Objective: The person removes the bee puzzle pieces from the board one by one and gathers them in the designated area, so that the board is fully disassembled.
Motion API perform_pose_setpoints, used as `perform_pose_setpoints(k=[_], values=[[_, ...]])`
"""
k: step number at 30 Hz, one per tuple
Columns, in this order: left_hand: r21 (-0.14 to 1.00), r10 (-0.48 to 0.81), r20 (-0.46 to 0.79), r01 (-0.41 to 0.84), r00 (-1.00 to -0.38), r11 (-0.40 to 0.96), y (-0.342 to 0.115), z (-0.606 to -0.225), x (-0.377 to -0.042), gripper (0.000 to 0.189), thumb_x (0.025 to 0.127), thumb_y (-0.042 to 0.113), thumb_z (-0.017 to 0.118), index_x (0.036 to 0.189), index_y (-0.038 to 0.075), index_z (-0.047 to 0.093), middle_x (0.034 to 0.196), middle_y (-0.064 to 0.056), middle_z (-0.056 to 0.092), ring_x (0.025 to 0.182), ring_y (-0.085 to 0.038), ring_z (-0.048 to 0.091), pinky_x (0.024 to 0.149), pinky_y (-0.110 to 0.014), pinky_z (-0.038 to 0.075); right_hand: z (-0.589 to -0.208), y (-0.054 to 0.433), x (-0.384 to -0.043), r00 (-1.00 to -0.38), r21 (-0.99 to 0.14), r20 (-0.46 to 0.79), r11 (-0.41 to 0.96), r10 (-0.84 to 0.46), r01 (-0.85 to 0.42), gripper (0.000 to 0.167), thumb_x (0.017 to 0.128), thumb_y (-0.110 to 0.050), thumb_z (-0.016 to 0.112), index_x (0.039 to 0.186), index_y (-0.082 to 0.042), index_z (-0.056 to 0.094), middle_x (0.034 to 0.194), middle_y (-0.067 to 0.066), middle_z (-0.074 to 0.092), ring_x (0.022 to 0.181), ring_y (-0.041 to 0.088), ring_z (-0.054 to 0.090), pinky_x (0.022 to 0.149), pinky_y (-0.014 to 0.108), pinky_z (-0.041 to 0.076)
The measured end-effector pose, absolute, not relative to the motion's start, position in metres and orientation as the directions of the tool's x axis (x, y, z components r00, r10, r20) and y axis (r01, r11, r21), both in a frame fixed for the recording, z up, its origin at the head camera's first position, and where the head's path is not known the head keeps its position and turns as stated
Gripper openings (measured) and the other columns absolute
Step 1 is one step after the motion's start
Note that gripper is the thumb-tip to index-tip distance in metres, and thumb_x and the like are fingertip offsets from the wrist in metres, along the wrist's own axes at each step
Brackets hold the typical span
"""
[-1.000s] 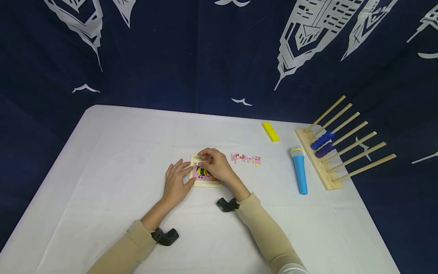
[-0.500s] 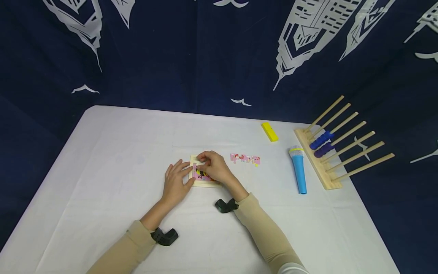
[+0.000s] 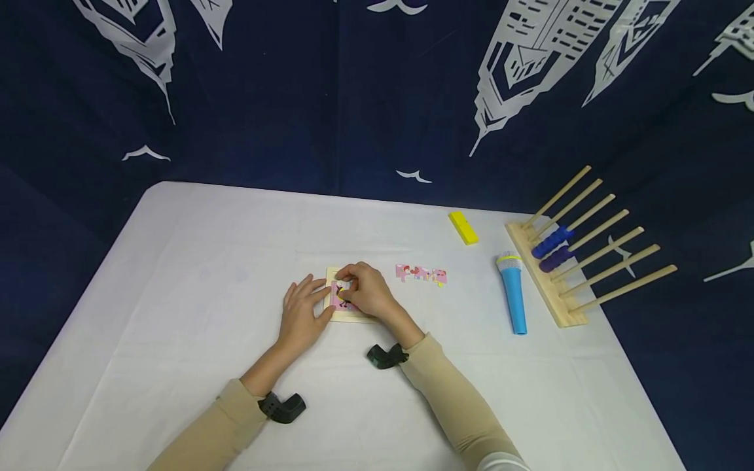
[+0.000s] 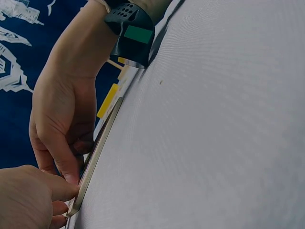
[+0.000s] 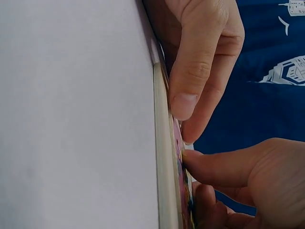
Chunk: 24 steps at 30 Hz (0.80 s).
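A small jigsaw puzzle [image 3: 341,304] with a pink ground and a bee picture lies in a pale wooden tray [image 3: 353,318] on the table. My left hand [image 3: 302,317] rests along the tray's left side, its fingers extended over the border and its thumb near the lower corner. My right hand [image 3: 371,294] bends over the puzzle from the right and covers much of it. Its thumb and fingertips pinch at a puzzle piece, mostly hidden by the fingers. In the right wrist view the right thumb [image 5: 214,167] touches the picture surface, and the left thumb [image 5: 188,95] lies close by.
Several loose pink puzzle pieces [image 3: 421,273] lie in a row right of the tray. Farther right are a yellow block [image 3: 463,227], a blue toy microphone [image 3: 514,297] and a wooden peg rack [image 3: 544,281] with blue and purple beads. A dark curtain [image 3: 294,98] hangs behind the table.
My right hand has shifted slightly towards me and to the left over the puzzle, covering more of the bee. My left hand has stayed on the tray's left side.
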<state>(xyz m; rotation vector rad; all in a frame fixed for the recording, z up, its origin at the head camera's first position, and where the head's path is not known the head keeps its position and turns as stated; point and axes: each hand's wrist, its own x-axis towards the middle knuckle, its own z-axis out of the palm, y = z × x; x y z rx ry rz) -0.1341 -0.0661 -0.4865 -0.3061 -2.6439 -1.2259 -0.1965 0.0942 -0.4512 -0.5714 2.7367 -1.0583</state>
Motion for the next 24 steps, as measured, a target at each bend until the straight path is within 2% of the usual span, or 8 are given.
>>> perform_pose_setpoints(k=[8,15,19,24], values=[[0.723,0.099,0.272,0.271,-0.957,0.636,-0.0662,-0.4871,-0.1348,0.039,0.083,0.009,0.074,0.118,-0.006,0.066,0.135,-0.019,0.059,0.139,-0.040,0.038,0.117,-0.061,0.016,-0.4504,0.0929,-0.1948,-0.920,-0.664,0.006,0.687,-0.391,-0.296,0.028,0.081,-0.004,0.077,0.108,-0.006,0.070,0.097,0.008,0.062,0.067,0.010,0.049,0.061,0.019,0.040],[0.717,0.103,0.281,0.280,-0.954,0.639,-0.0648,-0.4860,-0.1348,0.040,0.082,0.009,0.075,0.118,-0.006,0.066,0.134,-0.018,0.059,0.139,-0.040,0.038,0.117,-0.060,0.016,-0.4511,0.0935,-0.1961,-0.927,-0.670,0.024,0.682,-0.375,-0.294,0.015,0.087,-0.006,0.070,0.102,-0.009,0.069,0.095,0.007,0.062,0.072,0.011,0.050,0.066,0.022,0.041],[0.719,0.104,0.278,0.278,-0.955,0.636,-0.0649,-0.4857,-0.1349,0.040,0.083,0.010,0.074,0.118,-0.006,0.066,0.135,-0.019,0.059,0.139,-0.040,0.038,0.118,-0.060,0.015,-0.4506,0.0943,-0.1975,-0.922,-0.726,0.032,0.625,-0.387,-0.288,0.008,0.091,-0.004,0.065,0.098,-0.008,0.068,0.089,0.007,0.065,0.071,0.010,0.053,0.066,0.020,0.044],[0.726,0.094,0.279,0.274,-0.956,0.631,-0.0654,-0.4870,-0.1350,0.039,0.083,0.010,0.074,0.118,-0.006,0.066,0.134,-0.019,0.059,0.139,-0.041,0.038,0.118,-0.060,0.015,-0.4412,0.1000,-0.1991,-0.919,-0.821,0.011,0.521,-0.395,-0.234,0.009,0.093,-0.004,0.063,0.098,-0.006,0.070,0.084,0.007,0.066,0.068,0.010,0.052,0.062,0.018,0.044]])
